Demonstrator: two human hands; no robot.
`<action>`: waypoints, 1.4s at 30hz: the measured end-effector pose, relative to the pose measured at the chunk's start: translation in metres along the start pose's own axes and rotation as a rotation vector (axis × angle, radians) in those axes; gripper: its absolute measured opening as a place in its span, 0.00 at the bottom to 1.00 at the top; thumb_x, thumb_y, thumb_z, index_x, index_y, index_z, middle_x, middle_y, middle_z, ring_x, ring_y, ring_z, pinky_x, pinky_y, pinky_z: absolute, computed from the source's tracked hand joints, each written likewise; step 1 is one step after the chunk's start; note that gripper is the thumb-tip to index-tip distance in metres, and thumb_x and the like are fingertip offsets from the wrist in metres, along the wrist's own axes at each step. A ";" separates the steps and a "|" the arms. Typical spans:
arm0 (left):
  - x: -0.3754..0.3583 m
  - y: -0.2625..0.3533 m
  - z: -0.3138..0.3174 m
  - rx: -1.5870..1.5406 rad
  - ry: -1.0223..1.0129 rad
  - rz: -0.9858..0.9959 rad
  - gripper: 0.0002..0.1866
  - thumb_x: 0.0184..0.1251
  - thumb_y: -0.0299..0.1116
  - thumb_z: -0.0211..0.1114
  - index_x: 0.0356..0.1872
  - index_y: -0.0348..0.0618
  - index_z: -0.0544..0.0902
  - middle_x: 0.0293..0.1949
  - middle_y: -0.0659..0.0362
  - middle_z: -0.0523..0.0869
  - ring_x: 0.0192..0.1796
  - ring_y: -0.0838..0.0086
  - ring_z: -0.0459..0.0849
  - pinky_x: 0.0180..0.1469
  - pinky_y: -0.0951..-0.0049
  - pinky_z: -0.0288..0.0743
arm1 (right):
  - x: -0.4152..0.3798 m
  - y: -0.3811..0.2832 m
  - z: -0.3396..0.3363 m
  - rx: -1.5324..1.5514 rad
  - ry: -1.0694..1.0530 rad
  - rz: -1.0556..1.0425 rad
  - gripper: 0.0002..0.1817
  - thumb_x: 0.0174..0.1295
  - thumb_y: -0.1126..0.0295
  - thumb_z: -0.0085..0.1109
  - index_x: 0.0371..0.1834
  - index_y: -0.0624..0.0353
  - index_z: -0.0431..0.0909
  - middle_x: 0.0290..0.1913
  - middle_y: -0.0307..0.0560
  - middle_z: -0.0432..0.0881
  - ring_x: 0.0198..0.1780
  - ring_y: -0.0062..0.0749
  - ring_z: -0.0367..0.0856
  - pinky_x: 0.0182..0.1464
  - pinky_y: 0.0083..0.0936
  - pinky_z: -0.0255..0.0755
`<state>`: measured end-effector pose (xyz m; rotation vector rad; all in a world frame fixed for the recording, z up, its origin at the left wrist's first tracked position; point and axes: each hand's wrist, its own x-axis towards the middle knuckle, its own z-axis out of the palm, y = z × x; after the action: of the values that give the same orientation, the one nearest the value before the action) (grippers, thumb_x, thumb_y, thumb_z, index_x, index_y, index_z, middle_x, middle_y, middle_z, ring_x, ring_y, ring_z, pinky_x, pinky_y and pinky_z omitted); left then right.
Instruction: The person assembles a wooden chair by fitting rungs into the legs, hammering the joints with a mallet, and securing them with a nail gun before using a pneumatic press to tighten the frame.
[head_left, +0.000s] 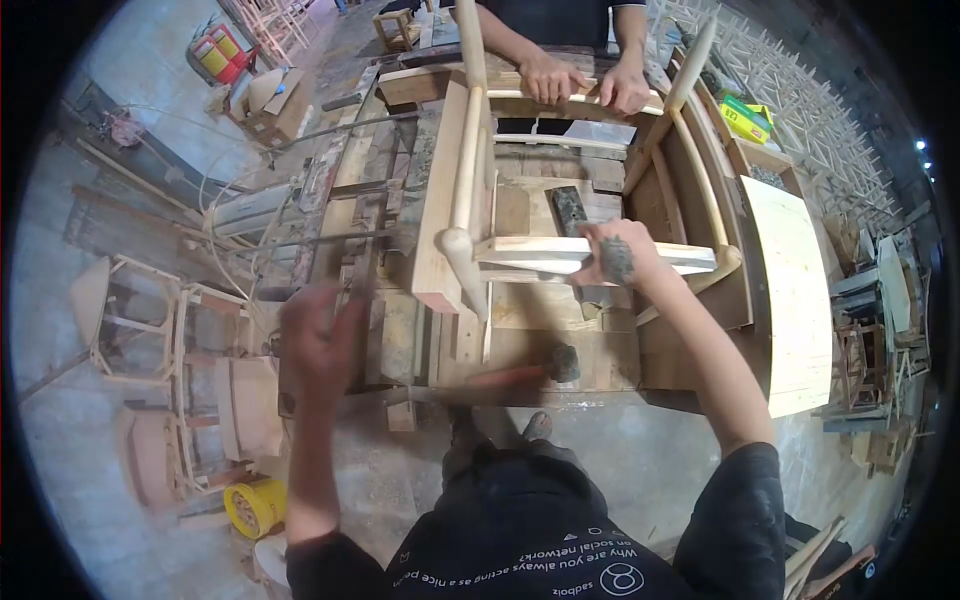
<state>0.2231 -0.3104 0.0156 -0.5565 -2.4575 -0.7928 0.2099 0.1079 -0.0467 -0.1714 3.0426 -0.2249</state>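
A pale wooden chair frame (463,190) lies on the workbench (400,340). My right hand (617,254) is wrapped round its near crossbar, with a dark patch on the back of the hand. My left hand (325,335) is raised over the bench's left side, smeared by motion, so its fingers cannot be made out. A hammer (565,363) with a reddish handle lies near the bench's front edge. A dark block (569,211) sits inside the frame. Across the bench, a co-worker's two hands (588,84) rest on the far rail.
A paper sheet (790,290) hangs at the bench's right edge, near a green-yellow box (746,119). Chair parts (180,370) and a yellow bucket (255,507) stand on the floor at left. Clamp bars (340,238) cross the bench's left side.
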 end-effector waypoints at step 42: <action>-0.527 -0.076 0.045 0.389 -1.368 -1.170 0.34 0.70 0.60 0.60 0.60 0.39 0.84 0.62 0.42 0.83 0.67 0.48 0.80 0.69 0.51 0.73 | 0.002 -0.004 -0.012 0.111 -0.061 0.021 0.38 0.33 0.40 0.81 0.45 0.55 0.86 0.41 0.56 0.89 0.47 0.52 0.87 0.50 0.43 0.80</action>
<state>0.5880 -0.4575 -0.3457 0.9729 -4.0630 -0.1388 0.2073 0.1058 -0.0342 -0.1352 2.9606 -0.3781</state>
